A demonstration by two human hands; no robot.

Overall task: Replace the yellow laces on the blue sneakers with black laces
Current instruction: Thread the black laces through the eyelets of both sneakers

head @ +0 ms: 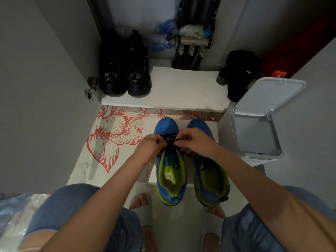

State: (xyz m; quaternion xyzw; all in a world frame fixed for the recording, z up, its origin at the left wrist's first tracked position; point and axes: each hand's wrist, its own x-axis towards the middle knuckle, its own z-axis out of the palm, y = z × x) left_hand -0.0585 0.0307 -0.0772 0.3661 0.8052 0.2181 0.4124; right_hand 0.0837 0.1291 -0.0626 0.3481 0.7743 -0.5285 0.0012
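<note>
Left hand (pixel 151 144), right hand (pixel 195 140): each pinching black lace (pixel 170 141) over blue sneaker (pixel 171 171); apparently mid-knot, detail dim. Advised: equal tension both ends, knot centred.

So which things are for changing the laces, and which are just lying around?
For the job: blue sneakers, black lace, left hand and right hand pinching it.
Just lying about: black shoes, black cap, white bin, flower mat.
</note>
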